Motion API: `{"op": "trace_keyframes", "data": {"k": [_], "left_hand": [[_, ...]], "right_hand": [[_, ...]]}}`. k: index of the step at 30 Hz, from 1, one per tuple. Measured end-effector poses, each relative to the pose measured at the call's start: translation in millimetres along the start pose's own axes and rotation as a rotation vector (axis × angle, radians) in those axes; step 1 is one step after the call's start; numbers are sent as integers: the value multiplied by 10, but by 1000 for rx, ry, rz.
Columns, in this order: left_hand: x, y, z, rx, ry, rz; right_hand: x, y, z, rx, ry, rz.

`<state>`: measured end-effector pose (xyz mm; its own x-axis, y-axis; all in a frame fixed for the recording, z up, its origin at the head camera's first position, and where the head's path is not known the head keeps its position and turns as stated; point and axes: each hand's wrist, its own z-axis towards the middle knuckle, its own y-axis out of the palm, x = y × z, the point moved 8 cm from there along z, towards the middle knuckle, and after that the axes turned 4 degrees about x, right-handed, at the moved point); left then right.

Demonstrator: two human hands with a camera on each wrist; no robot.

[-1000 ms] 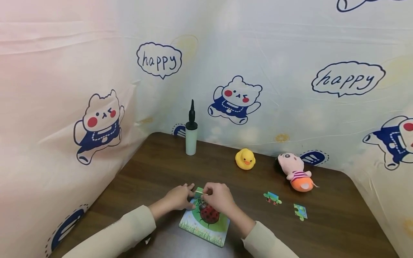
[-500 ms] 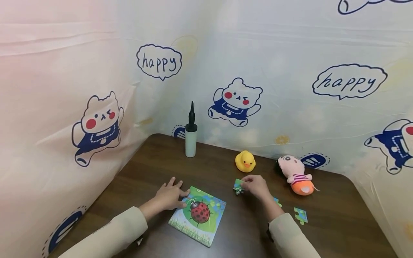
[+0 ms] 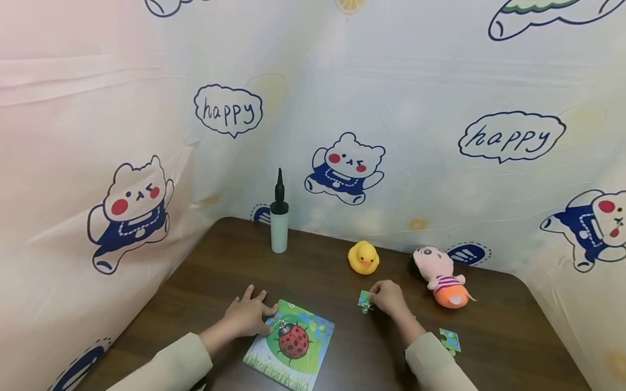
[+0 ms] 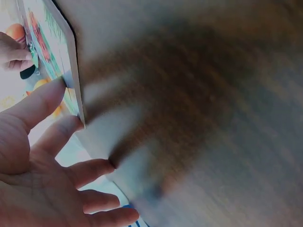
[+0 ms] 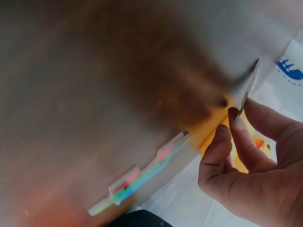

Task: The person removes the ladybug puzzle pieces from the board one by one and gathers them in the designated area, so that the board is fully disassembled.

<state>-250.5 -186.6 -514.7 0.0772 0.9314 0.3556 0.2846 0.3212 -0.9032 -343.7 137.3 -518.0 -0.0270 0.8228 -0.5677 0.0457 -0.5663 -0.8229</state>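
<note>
The square ladybug puzzle [image 3: 319, 338] lies flat on the brown table. Beside its left edge is my left hand [image 3: 246, 317], fingers spread, thumb and forefinger touching that edge; the left wrist view shows these fingertips against the board's side [image 4: 73, 66]. To the right, my right hand [image 3: 392, 298] pinches a green and blue jigsaw piece [image 3: 364, 300] between thumb and fingertips. The right wrist view shows this thin piece [image 5: 249, 87] edge-on, tilted. Whether it touches the table I cannot tell. Another jigsaw piece [image 5: 137, 182] lies near, mostly hidden by my right arm in the head view.
A loose jigsaw piece [image 3: 450, 340] lies right of my right forearm. Behind my hands stand a yellow rubber duck [image 3: 364, 259] and a pale hand pump [image 3: 279, 231]. A plush doll [image 3: 442, 279] lies at the right back. A printed cloth [image 3: 415, 65] hangs behind the table.
My right hand has moved from the puzzle's top edge to the right, carrying the jigsaw piece, and now stays there. The left hand has drawn back to the puzzle's left edge, fingers spread.
</note>
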Motion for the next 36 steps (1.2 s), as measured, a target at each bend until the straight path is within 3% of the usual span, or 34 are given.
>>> {"op": "trace_keyframes", "data": {"k": [7,12,14,17,21,25,29,32,36], "left_hand": [[92,-47,-36,13,7,78],[282,10,-116,-38,128,77],[344,92,-166,-102,180,52],[389,202,-214,-172,186,44],[450,273,-189,-178,162,102],[572,321,-134,-136,189,168],[712,350,-159,-22,273,273],[820,321,-215,107,339,338],[892,244,-255,208,359,330]], "right_hand": [[-119,-32,-19,69,-106,-121],[-284,11,-180,161,-184,-183],[-398,50,-262,193,-233,-205],[-655,123,-392,212,-334,-225],[-1010,277,-580,153,-473,-212],[-1195,492,-768,26,-531,-297],[-1239,669,-911,-95,-527,-422],[-1250,701,-970,-113,-516,-466],[-1241,686,-987,-88,-488,-480]]}}
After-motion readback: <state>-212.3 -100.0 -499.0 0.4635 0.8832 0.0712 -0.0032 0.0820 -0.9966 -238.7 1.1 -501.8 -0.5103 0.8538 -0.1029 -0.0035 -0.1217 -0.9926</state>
